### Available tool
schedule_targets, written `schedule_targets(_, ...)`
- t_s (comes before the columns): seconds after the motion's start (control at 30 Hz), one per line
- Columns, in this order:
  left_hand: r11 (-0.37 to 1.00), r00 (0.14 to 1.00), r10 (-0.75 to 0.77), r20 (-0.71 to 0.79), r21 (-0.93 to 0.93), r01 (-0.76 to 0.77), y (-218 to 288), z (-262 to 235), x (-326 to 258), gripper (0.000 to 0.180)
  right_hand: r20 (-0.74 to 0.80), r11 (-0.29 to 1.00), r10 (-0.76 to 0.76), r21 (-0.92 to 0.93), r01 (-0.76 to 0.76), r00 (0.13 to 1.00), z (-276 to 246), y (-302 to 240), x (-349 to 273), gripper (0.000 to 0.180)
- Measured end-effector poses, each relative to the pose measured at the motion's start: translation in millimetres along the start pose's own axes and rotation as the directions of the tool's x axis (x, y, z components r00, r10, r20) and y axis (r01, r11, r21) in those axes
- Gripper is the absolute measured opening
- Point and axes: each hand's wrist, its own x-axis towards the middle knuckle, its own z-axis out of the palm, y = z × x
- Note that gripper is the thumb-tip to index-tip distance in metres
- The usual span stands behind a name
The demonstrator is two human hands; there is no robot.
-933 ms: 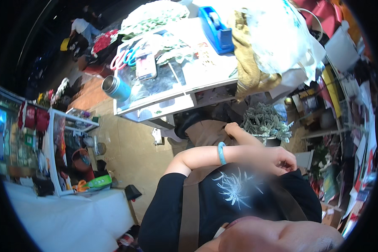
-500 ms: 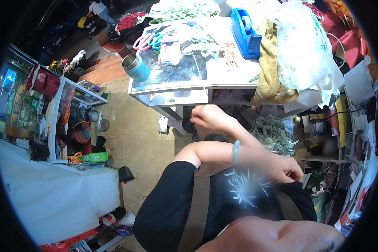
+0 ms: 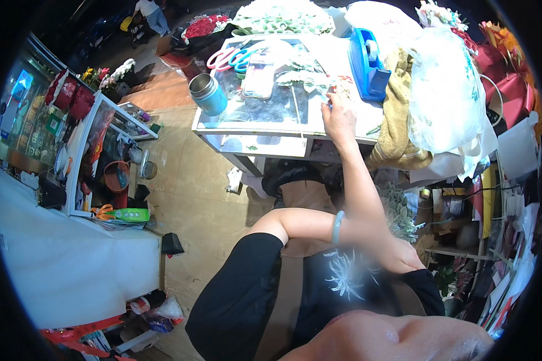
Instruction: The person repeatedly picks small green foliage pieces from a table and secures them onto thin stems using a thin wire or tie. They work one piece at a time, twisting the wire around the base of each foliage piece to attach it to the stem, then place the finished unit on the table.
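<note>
My right hand (image 3: 340, 114) reaches onto the white glass-topped table, its fingers apart over a small red-and-gold bunch (image 3: 344, 86) that they partly cover. To its left lie pale green bows (image 3: 310, 81); to its right stands a blue tape dispenser (image 3: 367, 69). My left forearm, with a pale bangle (image 3: 338, 227), crosses my chest. At its end my left hand (image 3: 406, 257) lies against my right arm near the black sleeve, fingers mostly hidden and blurred.
A phone (image 3: 258, 75), scissors (image 3: 223, 58) and a blue metal cup (image 3: 208, 95) occupy the table's left part. An olive cloth (image 3: 395, 114) and a clear plastic bag (image 3: 445, 90) hang over its right edge. Grey-green foliage (image 3: 400, 207) stands below.
My right hand has moved up and away from me, from in front of the table onto the small bunch. My left hand stays by my right arm. The view has shifted slightly.
</note>
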Motion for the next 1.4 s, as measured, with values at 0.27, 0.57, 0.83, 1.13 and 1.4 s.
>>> schedule_targets(0.27,0.975,0.971,-0.179,-0.156,-0.161,0.154,-25.3,-8.9,-15.7,0.019,-0.006,0.994,0.105,0.039,-0.105,0.994,0.2,4.3,-3.8,0.011)
schedule_targets(0.57,0.999,0.995,-0.048,-0.086,0.021,0.05,-26.7,-2.2,-12.4,0.024,-0.099,0.914,0.178,0.386,-0.127,0.979,-9.7,2.2,-3.1,0.007)
schedule_targets(0.83,0.96,0.989,-0.145,-0.009,-0.244,0.138,-25.9,10.0,-6.2,0.028,-0.14,0.869,0.23,0.475,-0.139,0.963,-15.4,2.4,-4.8,0.009)
schedule_targets(1.13,0.891,0.984,-0.176,-0.028,-0.429,0.147,-11.5,5.6,13.4,0.021,-0.079,0.839,0.261,0.512,-0.186,0.962,-11.0,3.6,-9.2,0.011)
schedule_targets(1.4,0.951,0.986,-0.164,-0.018,-0.269,0.153,-21.3,6.1,7.4,0.021,-0.078,0.826,0.243,0.539,-0.164,0.967,-11.9,5.8,-10.0,0.011)
